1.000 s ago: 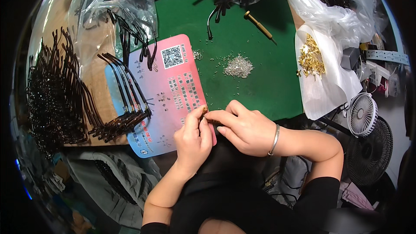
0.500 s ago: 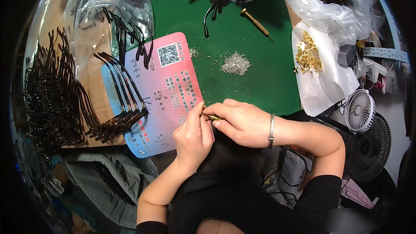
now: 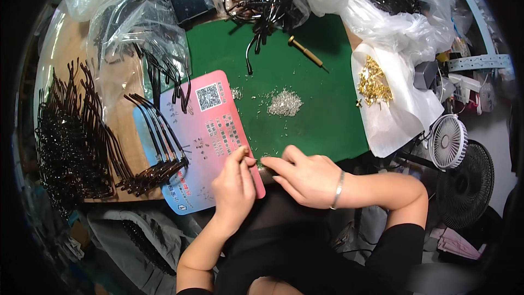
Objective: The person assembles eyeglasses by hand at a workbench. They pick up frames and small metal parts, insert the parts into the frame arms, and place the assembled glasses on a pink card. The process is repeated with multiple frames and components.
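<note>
Both my hands meet at the near edge of the green mat, over the right edge of a pink-and-blue printed card. My left hand is closed in a pinch, and what it holds is too small to name. Close beside it, fingertips pointing left, my right hand has its thumb and forefinger drawn together; the item at its fingertips is mostly hidden. Beyond the hands, a pile of tiny silver screws lies on the mat. A brass-handled screwdriver rests farther back.
Dark glasses temples lie across the card, with a large heap of temples at far left. More temples are bunched at the back. Small gold parts sit on white paper at right, near a white fan.
The view has shifted, so the table appears lower. The brass-coloured piece seen between my hands has mostly dropped out of sight, and the fingertips now sit slightly apart.
</note>
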`<state>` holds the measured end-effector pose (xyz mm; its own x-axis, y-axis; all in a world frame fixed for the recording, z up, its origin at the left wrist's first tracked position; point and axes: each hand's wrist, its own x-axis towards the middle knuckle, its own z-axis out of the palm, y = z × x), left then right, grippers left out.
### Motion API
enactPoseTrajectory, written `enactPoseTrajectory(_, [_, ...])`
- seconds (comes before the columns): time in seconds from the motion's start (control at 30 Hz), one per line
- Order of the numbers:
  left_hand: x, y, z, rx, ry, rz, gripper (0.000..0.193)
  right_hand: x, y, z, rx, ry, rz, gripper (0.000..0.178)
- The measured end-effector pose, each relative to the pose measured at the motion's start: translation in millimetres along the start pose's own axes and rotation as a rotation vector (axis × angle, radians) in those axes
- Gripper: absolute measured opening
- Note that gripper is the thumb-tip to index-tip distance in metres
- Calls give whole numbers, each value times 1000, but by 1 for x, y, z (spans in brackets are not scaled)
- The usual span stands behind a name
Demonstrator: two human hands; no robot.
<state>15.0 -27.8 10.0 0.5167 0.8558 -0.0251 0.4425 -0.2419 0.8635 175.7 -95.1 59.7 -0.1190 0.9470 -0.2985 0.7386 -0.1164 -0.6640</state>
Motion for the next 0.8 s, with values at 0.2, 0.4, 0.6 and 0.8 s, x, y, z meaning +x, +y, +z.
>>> enactPoseTrajectory(0.2, [42,24,0,18,-126,121,33,0,39,7,36,167,23,32])
enactPoseTrajectory(0.4, [200,47,43,523,112,589,10,0,49,8,65,171,-53,31])
enactPoseTrajectory(0.6, [217,17,64,922,214,537,6,-12,61,8,180,197,-59,29])
enactPoseTrajectory(0.8, [214,20,18,523,110,295,21,-6,64,7,202,202,-33,27])
